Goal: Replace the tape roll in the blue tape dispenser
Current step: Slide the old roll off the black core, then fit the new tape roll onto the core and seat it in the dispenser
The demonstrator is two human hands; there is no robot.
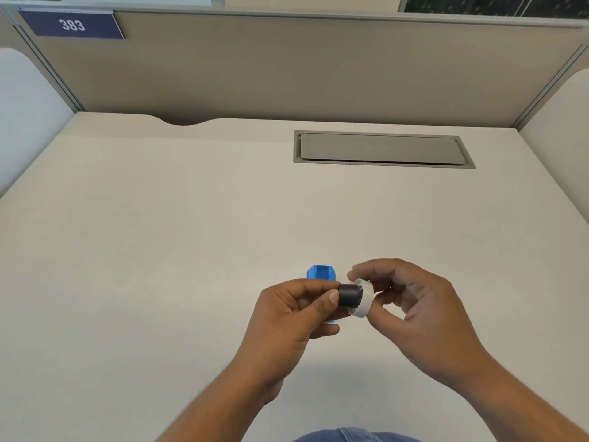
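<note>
**Spindle meeting the tape roll**

I see my left hand (287, 314) pinching the black spindle (350, 295), its far end sitting inside the white tape roll (363, 298), which my right hand (411, 301) clamps between thumb and fingers. The blue tape dispenser (320, 272) lies on the desk (159, 250) just behind my left fingers (partly hidden by them). Farther back, a grey cable hatch (381, 149) is set into the desk.
</note>
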